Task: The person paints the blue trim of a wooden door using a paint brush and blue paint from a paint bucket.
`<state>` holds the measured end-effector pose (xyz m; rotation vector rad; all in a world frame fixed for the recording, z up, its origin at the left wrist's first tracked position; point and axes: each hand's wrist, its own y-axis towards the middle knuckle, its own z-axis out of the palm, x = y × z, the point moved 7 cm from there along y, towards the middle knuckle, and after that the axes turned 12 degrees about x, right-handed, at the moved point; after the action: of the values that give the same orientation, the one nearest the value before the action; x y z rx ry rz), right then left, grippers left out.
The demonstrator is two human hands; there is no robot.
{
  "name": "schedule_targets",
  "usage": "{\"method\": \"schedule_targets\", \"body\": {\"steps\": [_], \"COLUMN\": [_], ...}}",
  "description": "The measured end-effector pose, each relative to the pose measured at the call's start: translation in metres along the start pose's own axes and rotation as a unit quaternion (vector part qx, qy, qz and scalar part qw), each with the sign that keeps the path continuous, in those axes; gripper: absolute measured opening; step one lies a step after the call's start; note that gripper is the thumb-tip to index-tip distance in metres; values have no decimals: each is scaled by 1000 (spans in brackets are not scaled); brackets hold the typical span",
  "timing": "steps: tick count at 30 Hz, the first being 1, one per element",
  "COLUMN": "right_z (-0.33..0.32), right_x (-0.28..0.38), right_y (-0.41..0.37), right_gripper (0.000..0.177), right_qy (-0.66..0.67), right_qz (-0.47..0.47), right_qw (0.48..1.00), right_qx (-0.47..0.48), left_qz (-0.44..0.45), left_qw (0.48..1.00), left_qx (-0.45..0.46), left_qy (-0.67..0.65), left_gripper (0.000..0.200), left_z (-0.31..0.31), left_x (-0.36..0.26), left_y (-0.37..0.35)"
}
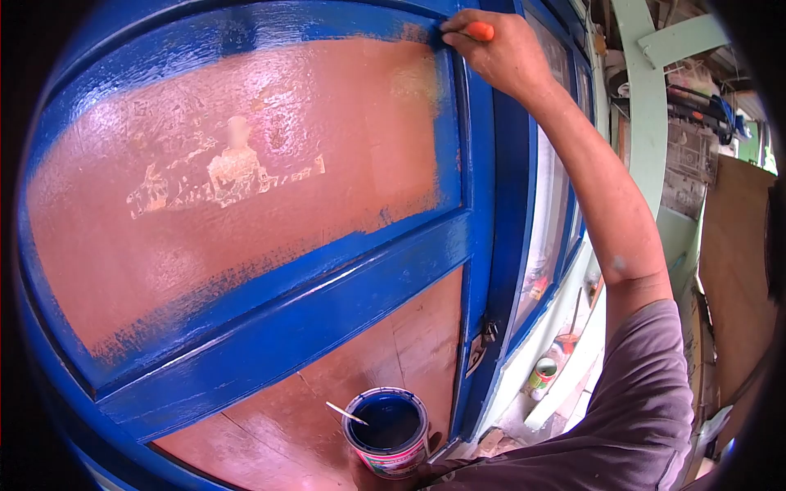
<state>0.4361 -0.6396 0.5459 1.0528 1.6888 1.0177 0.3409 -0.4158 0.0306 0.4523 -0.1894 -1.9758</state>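
My right hand (501, 51) is closed around a paintbrush (480, 32) at the top right corner of the door's upper panel (327, 164). Only its orange handle end shows clearly; the bristles are hidden by the fingers. Wet-looking blue paint borders the panel, and its middle is still brown with a pale, peeled patch. Low in the view, a can of dark blue paint (386, 460) is held up in front of the lower panel. A thin white stick (345, 412) leans over its rim. My left hand (365, 476), mostly hidden and shadowed, grips the can from below.
Right of the door's blue frame is a window (547, 204) with blue edges. A metal door latch (481, 347) sits beside the lower panel. A small open tin (542, 375) stands on the ledge at right. A brown board (737, 270) leans at the far right.
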Motion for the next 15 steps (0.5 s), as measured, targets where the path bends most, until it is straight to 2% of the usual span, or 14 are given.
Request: {"method": "schedule_targets", "body": {"steps": [4,7,8,9,11,12,15], "right_z": [-13,-19,-19,-7,17,24,7], "right_x": [24,19,18,7,-19,-29,-33], "right_y": [13,15,11,8,0,-7,-21], "right_gripper": [17,17,17,18,21,23,22], "right_qy": [271,499,501,464,388,381,144], "right_qz": [-2,-104,-123,-104,-65,-43,30], "right_qw": [962,860,855,879,919,923,989], "right_qx": [15,-24,-50,-40,-20,-25,-33], "left_qz": [3,-3,-19,-34,-65,-81,-5], "left_qw": [999,998,998,998,996,989,999], "left_qx": [-11,-31,-41,-51,46,96,-45], "left_qy": [42,53,42,31,-45,-83,12], "left_gripper": [77,80,81,81,82,83,83], "left_z": [-13,-9,-7,-5,17,27,-23], "left_x": [-2,1,2,3,9,11,-2], "left_y": [-5,-6,-8,-9,-7,-7,-8]}}
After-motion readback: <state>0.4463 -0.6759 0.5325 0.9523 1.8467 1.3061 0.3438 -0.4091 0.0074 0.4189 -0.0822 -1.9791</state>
